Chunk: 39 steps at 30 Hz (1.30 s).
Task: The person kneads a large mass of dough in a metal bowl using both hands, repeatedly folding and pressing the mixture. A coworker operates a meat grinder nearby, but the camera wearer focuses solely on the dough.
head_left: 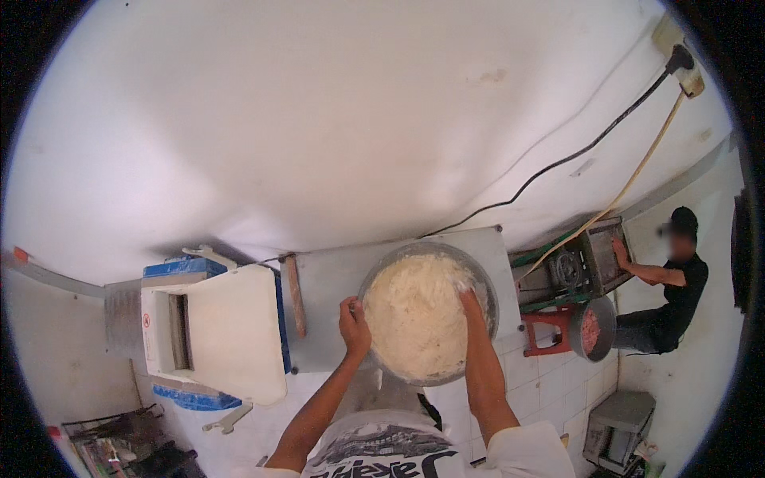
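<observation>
A large round metal bowl [488, 319] rests on a grey metal table in front of me, filled with a pale, crumbly flour mixture [414, 315]. At the bowl's left edge, my left hand [354, 325] is closed on the rim. My right hand [468, 298] reaches into the mixture on the right side, its fingers whitened with flour and partly sunk in. How far those fingers are bent does not show clearly.
Left of the bowl, a wooden rolling pin [296, 296] lies on the table [327, 275], beside a white-and-blue machine [239, 334]. At right, a person [677, 295] touches a belt-driven machine [604, 253]. Below it, a bowl of pink stuff [591, 331] adjoins a red stool [546, 331]. Cables [574, 151] cross the wall.
</observation>
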Each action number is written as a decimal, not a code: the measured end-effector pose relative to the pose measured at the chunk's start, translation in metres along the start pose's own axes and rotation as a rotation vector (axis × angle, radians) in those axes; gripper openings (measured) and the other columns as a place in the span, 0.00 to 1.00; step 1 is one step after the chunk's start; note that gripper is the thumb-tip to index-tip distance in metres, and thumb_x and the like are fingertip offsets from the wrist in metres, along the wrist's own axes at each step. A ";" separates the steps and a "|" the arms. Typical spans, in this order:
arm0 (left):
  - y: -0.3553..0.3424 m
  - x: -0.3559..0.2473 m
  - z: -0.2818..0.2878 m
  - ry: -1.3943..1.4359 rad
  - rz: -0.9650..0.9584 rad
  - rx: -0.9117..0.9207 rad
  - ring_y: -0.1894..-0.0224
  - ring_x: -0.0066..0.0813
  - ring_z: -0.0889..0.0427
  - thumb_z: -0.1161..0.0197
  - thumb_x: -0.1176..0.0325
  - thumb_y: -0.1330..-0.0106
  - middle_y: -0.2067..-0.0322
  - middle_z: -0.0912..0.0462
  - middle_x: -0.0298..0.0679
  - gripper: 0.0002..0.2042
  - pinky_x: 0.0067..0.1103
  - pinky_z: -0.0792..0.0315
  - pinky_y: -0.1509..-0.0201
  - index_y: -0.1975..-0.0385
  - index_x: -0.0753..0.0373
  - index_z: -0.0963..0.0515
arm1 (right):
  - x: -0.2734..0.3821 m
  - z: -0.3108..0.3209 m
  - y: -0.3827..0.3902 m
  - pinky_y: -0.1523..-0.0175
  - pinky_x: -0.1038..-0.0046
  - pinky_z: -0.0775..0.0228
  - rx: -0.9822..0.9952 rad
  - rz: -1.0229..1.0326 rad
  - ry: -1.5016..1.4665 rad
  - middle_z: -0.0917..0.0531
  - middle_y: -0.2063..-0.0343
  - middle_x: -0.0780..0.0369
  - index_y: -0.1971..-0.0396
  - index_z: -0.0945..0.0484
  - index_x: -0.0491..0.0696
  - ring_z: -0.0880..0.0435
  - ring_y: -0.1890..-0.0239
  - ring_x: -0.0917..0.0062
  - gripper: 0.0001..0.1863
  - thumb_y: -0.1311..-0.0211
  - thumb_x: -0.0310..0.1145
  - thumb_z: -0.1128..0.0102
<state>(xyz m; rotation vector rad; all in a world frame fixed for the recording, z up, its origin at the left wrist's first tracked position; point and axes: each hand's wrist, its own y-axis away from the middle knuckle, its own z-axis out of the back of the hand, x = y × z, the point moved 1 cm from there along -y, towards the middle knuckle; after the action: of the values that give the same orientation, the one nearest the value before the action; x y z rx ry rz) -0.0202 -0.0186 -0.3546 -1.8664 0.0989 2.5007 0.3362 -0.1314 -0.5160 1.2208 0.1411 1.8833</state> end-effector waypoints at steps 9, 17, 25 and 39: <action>0.005 -0.017 -0.027 0.099 -0.052 0.108 0.65 0.28 0.26 0.48 0.57 0.24 0.66 0.23 0.38 0.16 0.26 0.30 0.58 0.49 0.65 0.28 | -0.109 -0.109 0.106 0.37 0.51 0.36 -0.045 0.802 1.120 0.16 0.52 0.57 0.52 0.17 0.51 0.22 0.45 0.58 0.25 0.52 0.44 0.35; 0.007 0.010 0.012 0.023 -0.062 -0.026 0.65 0.28 0.25 0.48 0.60 0.24 0.65 0.22 0.39 0.16 0.25 0.29 0.58 0.48 0.66 0.27 | -0.001 -0.008 0.143 0.37 0.57 0.34 -0.082 0.272 0.475 0.20 0.46 0.56 0.42 0.23 0.63 0.24 0.42 0.59 0.28 0.47 0.42 0.35; 0.002 0.008 0.006 -0.072 -0.094 -0.019 0.64 0.36 0.21 0.49 0.61 0.25 0.63 0.20 0.45 0.15 0.30 0.28 0.57 0.49 0.67 0.26 | 0.052 -0.073 0.055 0.36 0.54 0.37 0.221 -0.167 0.155 0.24 0.42 0.55 0.36 0.32 0.52 0.25 0.42 0.58 0.35 0.41 0.53 0.40; 0.008 0.006 0.015 -0.089 0.054 -0.083 0.62 0.38 0.21 0.47 0.64 0.26 0.63 0.20 0.44 0.13 0.30 0.27 0.55 0.48 0.63 0.26 | 0.122 -0.014 0.069 0.33 0.60 0.38 0.125 1.257 1.009 0.30 0.34 0.59 0.37 0.27 0.69 0.28 0.38 0.57 0.24 0.34 0.43 0.46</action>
<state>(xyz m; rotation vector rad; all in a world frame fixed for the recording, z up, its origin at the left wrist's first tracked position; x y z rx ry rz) -0.0364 -0.0255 -0.3557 -1.8008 0.0451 2.6595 0.2664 -0.0833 -0.4039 0.1906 0.0038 3.4970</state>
